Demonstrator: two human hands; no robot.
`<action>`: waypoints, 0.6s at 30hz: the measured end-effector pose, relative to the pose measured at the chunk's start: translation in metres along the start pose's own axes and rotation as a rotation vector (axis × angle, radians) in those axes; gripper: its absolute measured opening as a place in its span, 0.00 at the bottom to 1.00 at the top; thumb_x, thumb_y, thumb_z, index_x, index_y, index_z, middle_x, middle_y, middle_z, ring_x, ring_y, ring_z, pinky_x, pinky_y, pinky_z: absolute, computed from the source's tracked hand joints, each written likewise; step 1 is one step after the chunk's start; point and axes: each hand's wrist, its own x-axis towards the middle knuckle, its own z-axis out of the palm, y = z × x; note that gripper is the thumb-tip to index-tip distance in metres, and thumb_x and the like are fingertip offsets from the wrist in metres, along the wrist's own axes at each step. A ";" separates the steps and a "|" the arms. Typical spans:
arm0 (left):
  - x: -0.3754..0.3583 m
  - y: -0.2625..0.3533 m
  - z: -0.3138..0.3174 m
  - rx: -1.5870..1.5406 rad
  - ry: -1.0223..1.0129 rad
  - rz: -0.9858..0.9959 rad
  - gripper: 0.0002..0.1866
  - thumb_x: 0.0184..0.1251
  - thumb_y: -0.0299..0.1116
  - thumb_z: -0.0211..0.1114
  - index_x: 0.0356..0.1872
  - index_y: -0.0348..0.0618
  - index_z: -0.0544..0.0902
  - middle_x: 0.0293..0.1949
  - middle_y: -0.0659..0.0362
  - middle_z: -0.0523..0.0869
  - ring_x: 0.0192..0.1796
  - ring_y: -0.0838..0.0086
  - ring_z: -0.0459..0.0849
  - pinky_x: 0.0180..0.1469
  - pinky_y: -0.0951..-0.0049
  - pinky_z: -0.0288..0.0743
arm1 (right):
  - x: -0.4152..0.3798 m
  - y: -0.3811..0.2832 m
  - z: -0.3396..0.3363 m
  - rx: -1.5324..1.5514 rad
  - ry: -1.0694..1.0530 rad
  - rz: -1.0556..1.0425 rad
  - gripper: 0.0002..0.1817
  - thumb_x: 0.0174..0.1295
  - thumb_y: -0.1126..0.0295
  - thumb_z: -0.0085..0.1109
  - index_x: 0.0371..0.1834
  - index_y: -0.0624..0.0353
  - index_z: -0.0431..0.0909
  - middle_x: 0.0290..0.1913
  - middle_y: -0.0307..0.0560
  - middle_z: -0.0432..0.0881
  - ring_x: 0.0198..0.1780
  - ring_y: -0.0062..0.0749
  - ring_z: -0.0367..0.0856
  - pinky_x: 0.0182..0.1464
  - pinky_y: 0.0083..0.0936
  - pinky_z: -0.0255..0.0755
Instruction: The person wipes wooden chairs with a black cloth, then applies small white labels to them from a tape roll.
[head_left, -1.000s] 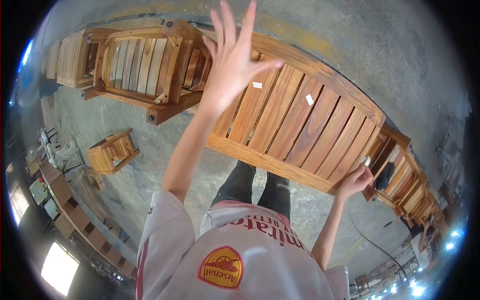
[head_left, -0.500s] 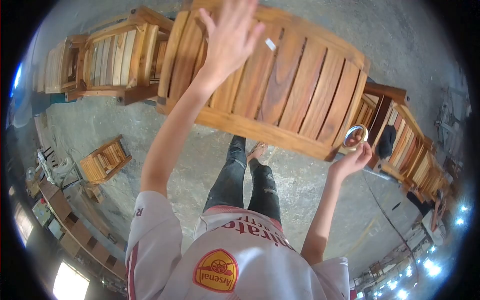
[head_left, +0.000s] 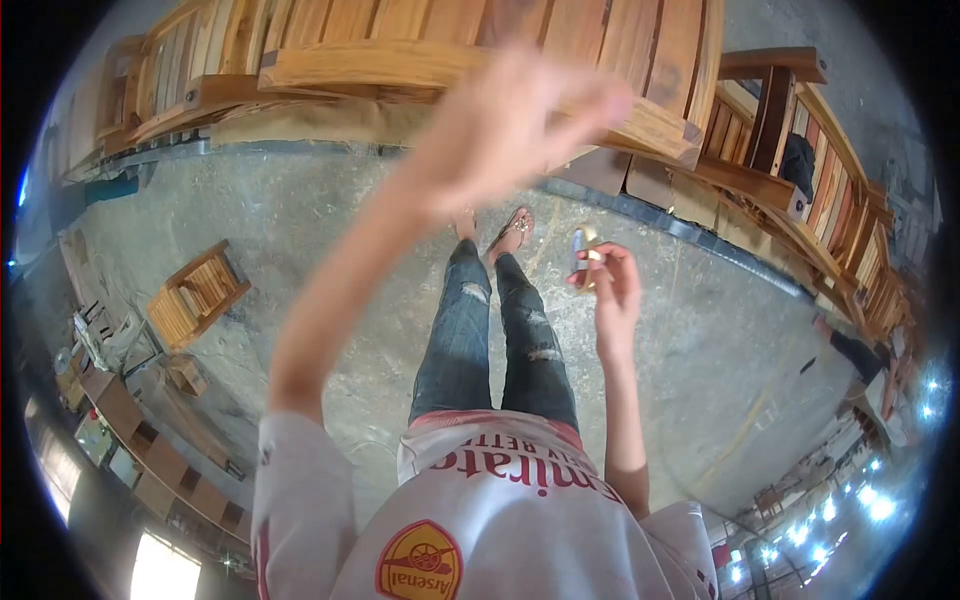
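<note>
My left hand (head_left: 505, 135) is smeared by motion, passing in front of the near edge of a slatted wooden piece of furniture (head_left: 520, 22); its fingers cannot be made out clearly. A narrow roll of tape (head_left: 582, 250) is gripped between the fingers and thumb of my right hand (head_left: 617, 283). That hand is over the floor, in front of my legs and apart from the wood. The far part of the slatted piece runs out of the top of the view.
More slatted wooden furniture lines up to the left (head_left: 205, 90) and right (head_left: 735, 175). Dark cloth (head_left: 797, 165) lies on the right-hand piece. A small wooden stool-like piece (head_left: 200, 295) stands on the concrete floor (head_left: 330, 215) at left. Another person's arm (head_left: 850, 350) shows far right.
My left hand has left the top of the slats and come nearer my body. My right hand has moved left with the tape, away from the furniture's corner. The furniture now appears higher in view.
</note>
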 end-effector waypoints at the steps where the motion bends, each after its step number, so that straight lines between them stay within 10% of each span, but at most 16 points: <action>1: -0.025 0.000 0.031 0.122 0.157 0.084 0.15 0.68 0.40 0.63 0.48 0.44 0.87 0.45 0.54 0.89 0.45 0.65 0.87 0.55 0.66 0.79 | -0.003 0.004 0.006 0.029 -0.044 0.011 0.08 0.71 0.79 0.47 0.50 0.63 0.70 0.44 0.46 0.80 0.35 0.25 0.80 0.42 0.24 0.76; 5: -0.116 -0.038 0.121 0.123 -0.071 -0.221 0.20 0.65 0.40 0.66 0.56 0.44 0.82 0.58 0.52 0.82 0.55 0.62 0.83 0.63 0.58 0.73 | -0.015 0.018 0.027 0.043 -0.137 0.043 0.10 0.69 0.83 0.45 0.51 0.64 0.70 0.44 0.46 0.79 0.36 0.24 0.81 0.42 0.22 0.76; 9: -0.155 -0.062 0.143 -0.365 0.127 -0.410 0.17 0.61 0.42 0.69 0.44 0.42 0.85 0.42 0.55 0.87 0.48 0.59 0.85 0.62 0.50 0.65 | -0.018 0.045 0.038 -0.004 -0.210 0.060 0.13 0.67 0.85 0.46 0.53 0.64 0.71 0.45 0.46 0.79 0.37 0.24 0.82 0.42 0.21 0.77; 18: -0.190 -0.065 0.140 -0.128 0.211 -0.589 0.06 0.59 0.39 0.70 0.33 0.53 0.88 0.40 0.68 0.87 0.50 0.70 0.83 0.66 0.29 0.41 | -0.033 0.054 0.066 -0.087 -0.299 0.157 0.18 0.67 0.85 0.47 0.59 0.60 0.68 0.44 0.48 0.82 0.37 0.26 0.85 0.39 0.22 0.79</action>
